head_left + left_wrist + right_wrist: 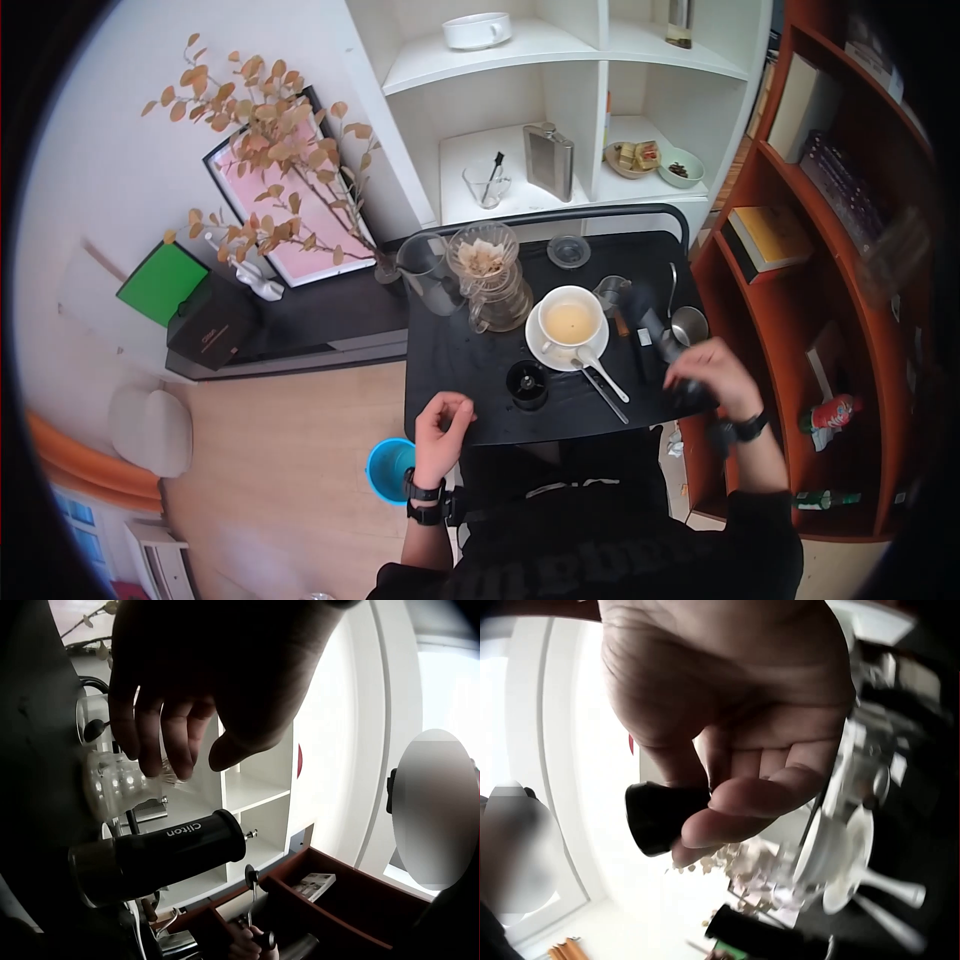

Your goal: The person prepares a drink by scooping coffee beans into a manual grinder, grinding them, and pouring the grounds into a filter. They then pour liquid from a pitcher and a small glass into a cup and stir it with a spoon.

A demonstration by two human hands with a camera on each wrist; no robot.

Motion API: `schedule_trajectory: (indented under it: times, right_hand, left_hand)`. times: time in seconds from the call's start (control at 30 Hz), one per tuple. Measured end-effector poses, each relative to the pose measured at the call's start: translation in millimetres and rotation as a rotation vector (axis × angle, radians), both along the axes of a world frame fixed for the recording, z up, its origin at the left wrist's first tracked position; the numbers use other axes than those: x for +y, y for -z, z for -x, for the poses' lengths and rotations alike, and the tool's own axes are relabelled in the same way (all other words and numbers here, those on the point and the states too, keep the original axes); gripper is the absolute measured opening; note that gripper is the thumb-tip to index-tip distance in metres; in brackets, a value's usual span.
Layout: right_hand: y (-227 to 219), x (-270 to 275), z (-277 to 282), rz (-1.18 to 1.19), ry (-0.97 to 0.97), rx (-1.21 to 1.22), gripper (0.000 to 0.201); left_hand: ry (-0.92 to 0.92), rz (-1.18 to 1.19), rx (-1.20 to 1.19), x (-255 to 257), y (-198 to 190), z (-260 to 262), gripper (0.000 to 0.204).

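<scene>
My right hand (720,375) is raised over the right edge of the black table (450,365). Its fingers and thumb pinch the black knob (656,817) of a crank handle, whose metal arm shows in the left wrist view. A black hand coffee grinder (180,847) stands upright near the table's front, its top shaft bare. My left hand (438,430) hovers at the front left corner with fingers loosely curled, holding nothing. Behind the grinder, a white cup (572,316) of pale brown liquid sits on a saucer (540,352) with a white spoon (610,375).
At the back left stand a glass pitcher (428,270) and a glass dripper (483,255) with a used-looking paper filter, on a glass server (505,305). A metal cup (689,326) is at the right. A blue bin (390,470) stands on the floor; shelves (745,290) border the right.
</scene>
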State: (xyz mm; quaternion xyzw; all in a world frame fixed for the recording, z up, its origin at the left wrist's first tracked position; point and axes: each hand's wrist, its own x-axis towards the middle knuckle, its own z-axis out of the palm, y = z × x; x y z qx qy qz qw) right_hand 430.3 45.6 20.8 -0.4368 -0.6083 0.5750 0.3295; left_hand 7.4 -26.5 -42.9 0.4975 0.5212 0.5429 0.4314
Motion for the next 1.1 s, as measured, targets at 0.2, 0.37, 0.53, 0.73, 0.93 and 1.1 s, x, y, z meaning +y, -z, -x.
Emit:
schedule_trajectory:
  times: [0.2, 0.37, 0.53, 0.73, 0.93, 1.1]
  right_hand:
    - [19.9, -44.8, 89.4, 0.331, -0.228, 0.333, 0.024]
    - [32.1, -42.8, 107.6, 0.511, -0.255, 0.395, 0.023]
    - [30.7, -47.1, 113.3, 0.565, -0.263, 0.324, 0.025]
    - [17.1, -49.2, 114.0, 0.596, -0.25, 0.277, 0.028]
    - [10.1, -49.4, 114.3, 0.569, -0.27, 0.262, 0.026]
    - [5.5, -49.7, 114.0, 0.601, -0.265, 0.325, 0.027]
  left_hand:
    - [0.183, -0.117, 0.009, 30.3, -24.3, -25.3, 0.031]
    - [0.338, -0.204, -0.145, 59.0, -24.6, -48.6, 0.056]
    - [0.45, -0.185, -0.181, 70.2, -19.2, -60.7, 0.051]
    - [0.493, -0.153, -0.158, 70.1, -21.3, -66.2, 0.041]
    - [0.492, -0.062, -0.249, 67.6, -17.3, -66.2, 0.028]
    - [0.479, -0.078, -0.241, 68.7, -15.9, -68.7, 0.027]
